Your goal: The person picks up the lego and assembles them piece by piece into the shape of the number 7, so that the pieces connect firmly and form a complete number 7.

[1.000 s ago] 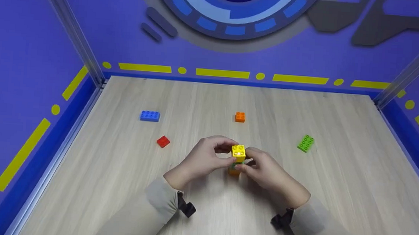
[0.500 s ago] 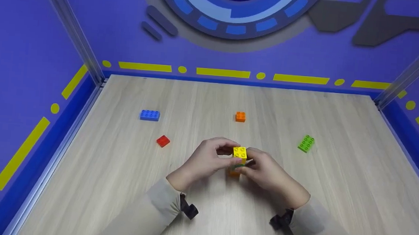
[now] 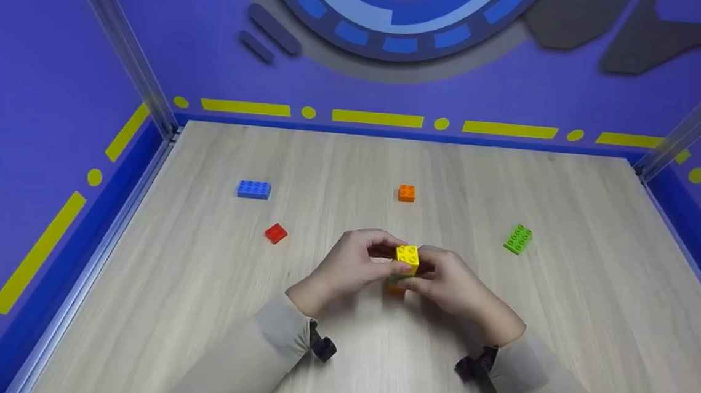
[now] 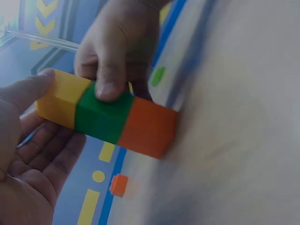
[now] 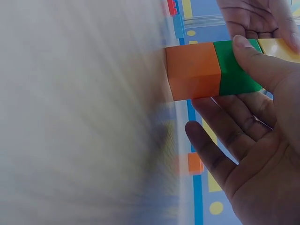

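A short upright stack stands before me on the wooden table: a yellow brick [image 3: 407, 259] on top, a green brick [image 4: 103, 115] in the middle, an orange brick [image 4: 149, 126] at the bottom. My left hand [image 3: 355, 261] pinches the yellow brick from the left, thumb on its near side. From the right, my right hand [image 3: 452, 284] pinches the green brick, its thumb lying across the near face in the right wrist view. The three bricks sit flush in both wrist views. Fingers hide much of the green brick in the head view.
Loose on the table [image 3: 352, 166] lie a blue brick [image 3: 253, 190], a small red brick [image 3: 276, 233], another orange brick [image 3: 407, 193] and a light green brick [image 3: 518, 239]. Blue panels [image 3: 149, 71] with metal corner posts enclose the table's back and sides.
The head view has shifted slightly. My left thumb sits a little farther across the yellow brick's near side. Both hands keep their hold, and the loose bricks stay put.
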Demonstrator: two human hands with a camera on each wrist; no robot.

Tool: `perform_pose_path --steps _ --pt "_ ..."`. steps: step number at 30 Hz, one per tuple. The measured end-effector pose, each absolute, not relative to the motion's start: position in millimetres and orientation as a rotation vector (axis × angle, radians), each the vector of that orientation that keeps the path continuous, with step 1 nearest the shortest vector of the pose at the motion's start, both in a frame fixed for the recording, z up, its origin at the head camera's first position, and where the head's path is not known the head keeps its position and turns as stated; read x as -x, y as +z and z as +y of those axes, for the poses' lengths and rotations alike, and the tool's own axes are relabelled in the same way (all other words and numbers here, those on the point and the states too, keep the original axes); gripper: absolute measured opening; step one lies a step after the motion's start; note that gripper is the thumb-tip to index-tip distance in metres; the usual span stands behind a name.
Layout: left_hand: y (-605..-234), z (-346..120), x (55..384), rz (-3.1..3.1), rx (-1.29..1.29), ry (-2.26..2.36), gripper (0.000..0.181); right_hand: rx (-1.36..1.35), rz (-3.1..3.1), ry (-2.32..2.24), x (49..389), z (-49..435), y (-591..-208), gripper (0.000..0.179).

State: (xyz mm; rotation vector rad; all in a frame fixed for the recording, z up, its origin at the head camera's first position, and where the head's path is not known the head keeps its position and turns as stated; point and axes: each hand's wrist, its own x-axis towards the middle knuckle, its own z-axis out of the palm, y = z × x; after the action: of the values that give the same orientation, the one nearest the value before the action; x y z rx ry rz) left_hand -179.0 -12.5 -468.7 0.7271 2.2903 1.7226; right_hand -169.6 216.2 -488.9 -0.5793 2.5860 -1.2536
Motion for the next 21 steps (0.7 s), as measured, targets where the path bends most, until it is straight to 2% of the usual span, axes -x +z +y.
perform_pose_path --steps 8,15,21 --pt "-470.3 -12.4 185.2 2.28 -0.827 1.696 0.031 0.595 2.596 -1.258 169.3 218.3 -489.2 0.028" --pt "-472.1 -11.9 186.4 2.175 -0.753 1.759 0.028 0.581 2.617 -1.252 167.3 217.1 -488.5 0.026" --pt "-476.3 -11.6 185.0 2.127 -0.694 1.839 0.029 0.56 2.617 -1.23 168.4 215.5 -488.3 0.031"
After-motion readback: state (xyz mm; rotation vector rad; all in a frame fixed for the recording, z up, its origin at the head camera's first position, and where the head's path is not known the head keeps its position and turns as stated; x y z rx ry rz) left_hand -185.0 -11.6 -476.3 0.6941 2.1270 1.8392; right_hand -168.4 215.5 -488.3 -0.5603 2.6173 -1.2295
